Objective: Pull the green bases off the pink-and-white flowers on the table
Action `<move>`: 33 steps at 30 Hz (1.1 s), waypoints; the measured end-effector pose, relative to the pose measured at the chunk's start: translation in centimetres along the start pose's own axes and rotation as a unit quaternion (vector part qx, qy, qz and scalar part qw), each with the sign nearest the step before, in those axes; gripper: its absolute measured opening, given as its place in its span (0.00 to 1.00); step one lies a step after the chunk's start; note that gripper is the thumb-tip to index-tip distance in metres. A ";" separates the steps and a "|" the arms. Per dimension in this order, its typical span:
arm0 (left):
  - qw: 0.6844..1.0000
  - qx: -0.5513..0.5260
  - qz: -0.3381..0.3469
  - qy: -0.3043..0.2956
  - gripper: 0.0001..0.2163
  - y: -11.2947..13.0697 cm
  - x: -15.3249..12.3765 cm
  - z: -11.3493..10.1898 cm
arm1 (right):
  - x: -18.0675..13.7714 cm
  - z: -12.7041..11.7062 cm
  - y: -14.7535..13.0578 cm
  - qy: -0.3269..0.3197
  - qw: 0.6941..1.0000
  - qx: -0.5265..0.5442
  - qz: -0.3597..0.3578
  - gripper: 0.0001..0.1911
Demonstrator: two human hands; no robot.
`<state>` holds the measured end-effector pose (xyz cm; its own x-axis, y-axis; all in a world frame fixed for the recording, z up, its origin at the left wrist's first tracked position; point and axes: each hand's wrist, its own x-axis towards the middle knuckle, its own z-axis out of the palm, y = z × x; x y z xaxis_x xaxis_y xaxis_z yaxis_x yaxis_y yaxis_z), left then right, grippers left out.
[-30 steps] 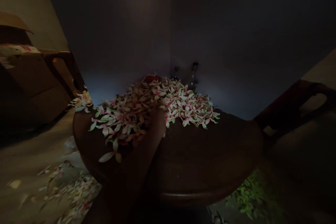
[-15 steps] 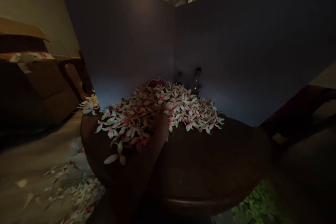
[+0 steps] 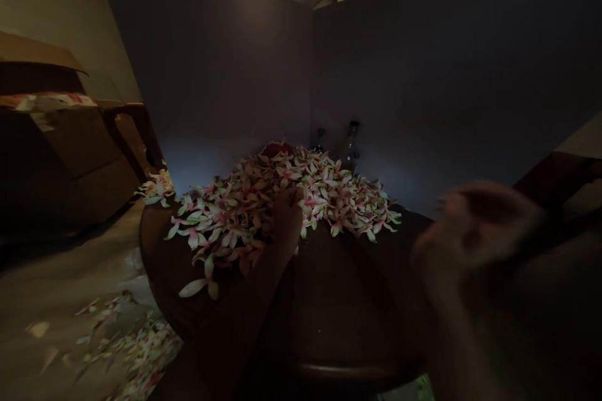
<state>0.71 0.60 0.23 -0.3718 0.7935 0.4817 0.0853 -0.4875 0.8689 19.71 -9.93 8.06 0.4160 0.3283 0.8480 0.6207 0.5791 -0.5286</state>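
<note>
Fingertips of the left hand [image 3: 288, 203] are drawn together at the near face of a heap of pink-and-white flowers [image 3: 249, 194], right beside one bloom; the right hand [image 3: 475, 225] is up over the table's right side, its fingers curled. With the left hand so dark and the right one blurred, I cannot tell whether either grips anything.

The heap sits on the far half of a dark round table [image 3: 329, 294], so the left forearm has to stretch across the near edge to meet it. One loose flower [image 3: 202, 279] lies nearer the person, and a smaller cluster [image 3: 157, 189] lies at the table's left edge.

Behind the heap two panels meet in a corner, the left panel [image 3: 226, 75] and the right panel [image 3: 423, 75], which probably serve as a backstop for it. A clear bottle [image 3: 350, 147] stands there by the right panel, likely tucked back out of the arms' way, and a red object [image 3: 277, 149] shows above the blooms.

Farther out, more flowers [image 3: 141, 351] litter the floor at left, near a cardboard box [image 3: 94, 163].
</note>
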 end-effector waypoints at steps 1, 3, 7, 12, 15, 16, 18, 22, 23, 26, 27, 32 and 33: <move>1.000 0.015 0.011 -0.004 0.08 0.1 0.0 0.0 | -0.2 2.5 0.4 -0.020 1.000 0.018 -0.012 0.16; 0.998 0.049 0.031 -0.023 0.09 0.1 0.0 -0.1 | -1.7 7.1 1.4 -0.146 0.987 0.057 -0.030 0.11; 0.995 0.082 0.032 -0.052 0.10 -0.5 0.1 -0.1 | -6.4 12.1 4.2 -0.306 0.943 0.124 0.039 0.12; 0.987 0.110 0.063 -0.100 0.11 -0.4 -0.3 0.2 | -7.7 11.7 7.2 -0.314 0.915 0.187 0.169 0.16; 0.981 0.109 0.105 -0.122 0.10 0.7 -0.8 0.3 | -7.0 11.1 7.3 -0.312 0.902 0.220 0.204 0.19; 0.980 0.109 0.111 -0.126 0.10 1.0 -0.9 0.3 | -6.8 11.1 7.2 -0.308 0.899 0.230 0.209 0.20; 0.979 0.109 0.110 -0.130 0.10 1.5 -1.0 0.3 | -6.6 11.0 6.9 -0.301 0.897 0.244 0.214 0.21; 0.978 0.124 0.098 -0.139 0.10 1.6 -0.9 0.3 | -6.3 10.7 6.7 -0.289 0.899 0.244 0.221 0.20; 0.976 0.131 0.098 -0.143 0.10 1.6 -0.9 0.3 | -6.2 10.7 6.7 -0.285 0.900 0.243 0.222 0.20; 0.970 0.156 0.101 -0.155 0.10 1.4 -0.9 0.4 | -6.0 10.5 6.9 -0.281 0.900 0.245 0.225 0.20; 0.969 0.162 0.102 -0.156 0.10 1.4 -0.9 0.4 | -5.9 10.5 7.0 -0.283 0.899 0.247 0.224 0.19; 0.971 0.160 0.101 -0.146 0.10 1.4 -0.9 0.4 | -5.8 10.5 7.2 -0.293 0.903 0.241 0.203 0.19; 0.971 0.158 0.101 -0.146 0.10 1.4 -0.9 0.4 | -5.8 10.5 7.3 -0.296 0.903 0.238 0.199 0.19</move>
<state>1.57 -0.66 1.07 -0.0442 0.7852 0.6177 0.4259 -0.5445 0.7226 14.84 0.21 -0.31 0.0275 0.8414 0.5397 0.0842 0.5361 -0.8400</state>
